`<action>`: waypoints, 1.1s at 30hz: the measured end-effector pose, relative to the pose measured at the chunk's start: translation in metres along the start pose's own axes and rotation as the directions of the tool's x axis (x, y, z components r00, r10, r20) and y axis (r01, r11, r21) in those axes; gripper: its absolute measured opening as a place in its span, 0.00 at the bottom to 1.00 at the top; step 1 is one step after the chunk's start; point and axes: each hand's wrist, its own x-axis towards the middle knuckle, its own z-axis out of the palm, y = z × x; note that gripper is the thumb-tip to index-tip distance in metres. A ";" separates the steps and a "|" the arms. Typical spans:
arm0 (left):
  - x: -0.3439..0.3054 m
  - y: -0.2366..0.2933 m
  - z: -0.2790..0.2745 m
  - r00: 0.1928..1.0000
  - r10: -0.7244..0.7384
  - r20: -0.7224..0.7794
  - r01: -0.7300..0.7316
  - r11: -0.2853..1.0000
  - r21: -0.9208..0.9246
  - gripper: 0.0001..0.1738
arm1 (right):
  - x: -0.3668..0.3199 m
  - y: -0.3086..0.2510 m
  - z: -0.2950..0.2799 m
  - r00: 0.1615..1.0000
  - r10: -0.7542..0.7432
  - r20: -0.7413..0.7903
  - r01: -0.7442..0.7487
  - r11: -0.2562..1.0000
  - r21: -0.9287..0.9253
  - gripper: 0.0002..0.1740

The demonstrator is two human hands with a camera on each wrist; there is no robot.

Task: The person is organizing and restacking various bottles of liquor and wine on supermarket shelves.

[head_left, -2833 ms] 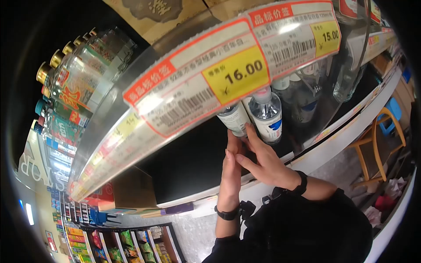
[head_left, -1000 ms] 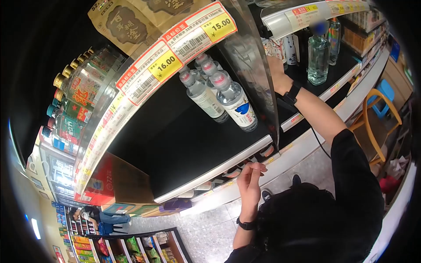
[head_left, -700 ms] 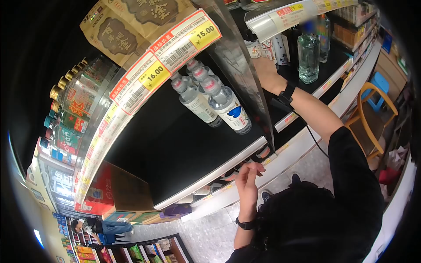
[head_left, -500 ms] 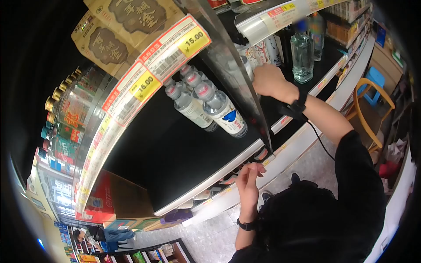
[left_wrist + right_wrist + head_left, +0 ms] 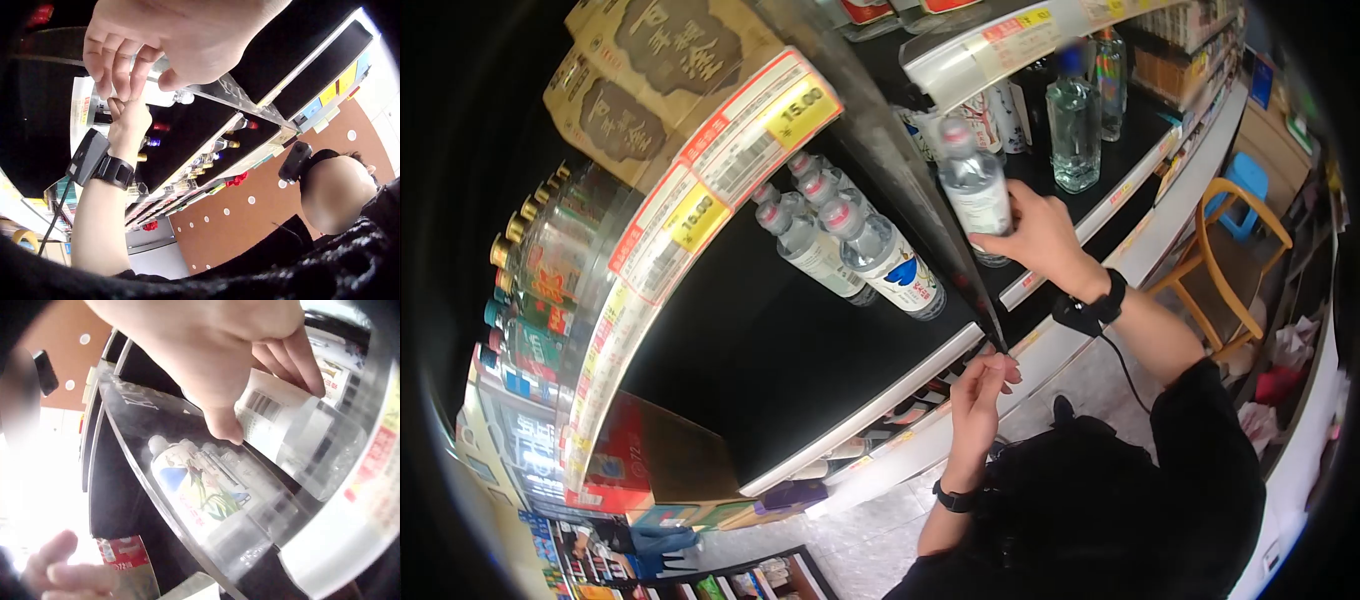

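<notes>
My right hand (image 5: 1050,240) grips a clear bottle (image 5: 978,200) with a pinkish cap and white label, fingers and thumb around its body. In the right wrist view the bottle's label (image 5: 265,403) shows a barcode. The bottle is beside a clear divider (image 5: 915,190), on its right side. Left of this divider, several matching bottles (image 5: 890,275) stand in a group on the black shelf; the front one's label carries a blue shape. My left hand (image 5: 977,400) hangs by the shelf's front edge with loosely bent fingers and nothing in them.
Price labels (image 5: 725,165) run along a clear shelf strip above. A green-tinted bottle (image 5: 1075,135) stands farther right. Brown paper-like packages (image 5: 670,50) sit on top, and more bottles (image 5: 545,270) line the left. A wooden chair (image 5: 1240,260) stands at the right.
Both hands were at the grouped bottles first. The right hand then reached past the divider and has come back toward the front, holding a bottle. The left hand withdrew to the shelf edge.
</notes>
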 end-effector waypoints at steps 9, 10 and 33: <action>-0.006 0.005 -0.007 0.968 0.251 -0.029 -0.249 0.967 0.042 0.04 | -0.085 0.011 -0.034 0.922 -0.003 -0.388 0.104 0.966 0.238 0.28; -0.008 0.007 -0.009 0.965 0.255 -0.060 -0.253 0.967 0.035 0.04 | -0.098 0.017 -0.041 0.915 -0.040 -0.401 0.127 0.972 0.195 0.25; -0.009 0.047 -0.086 0.853 0.434 -0.289 -0.328 0.878 0.349 0.56 | -0.072 -0.116 0.107 0.953 -0.296 -0.058 0.292 0.856 0.427 0.43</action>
